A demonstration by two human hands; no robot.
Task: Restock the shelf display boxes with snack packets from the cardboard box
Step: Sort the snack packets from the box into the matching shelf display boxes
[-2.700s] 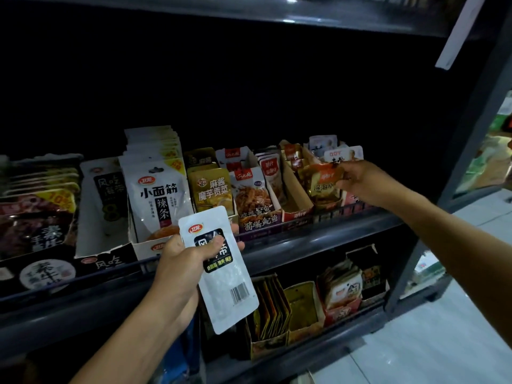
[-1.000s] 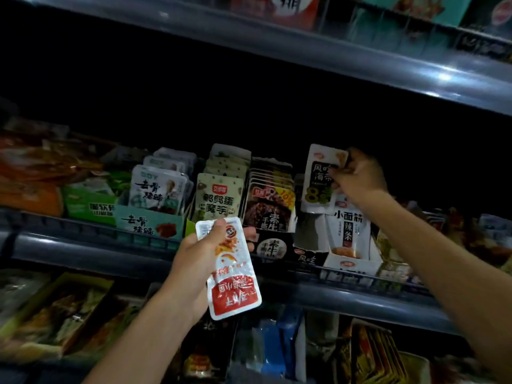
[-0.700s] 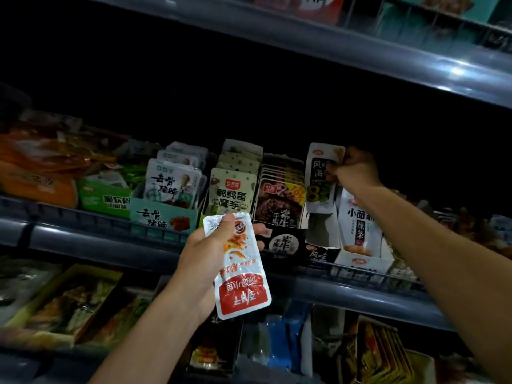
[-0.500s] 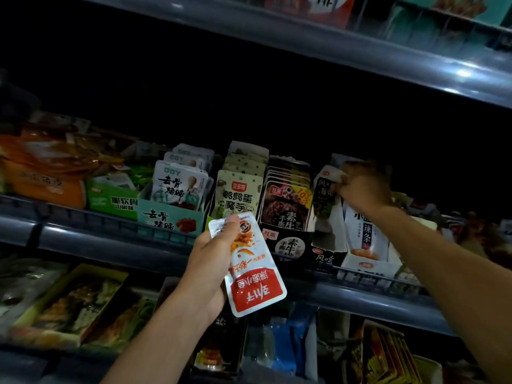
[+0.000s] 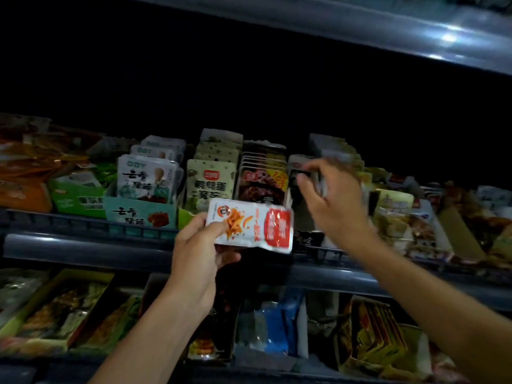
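a dim shop shelf [image 5: 91, 246] held a row of cardboard display boxes packed with upright snack packets, seen from a head camera looking at two bare arms. the main risk was a judgement: the red and white packet [image 5: 250, 227], held sideways by one end only, could slip from the left hand or be slotted into a box of a different snack, since the light was poor and the boxes stood tight against each other; a careless push from the right hand could also tip the standing packets beside it. the left hand [image 5: 203, 254] was closed in a pinch on the packet's left end, thumb on top and fingers underneath, holding it in front of the shelf edge, just below the green egg packets [image 5: 210, 182] and the dark packets [image 5: 261, 184]. the right hand [image 5: 336, 206] was blurred, its fingers loosely curled near a white and black packet [image 5: 300, 178] standing in its display box; whether it touched or gripped that packet could not be told. the supply cardboard box was not in view. a teal display box [image 5: 140, 213] stood further left.
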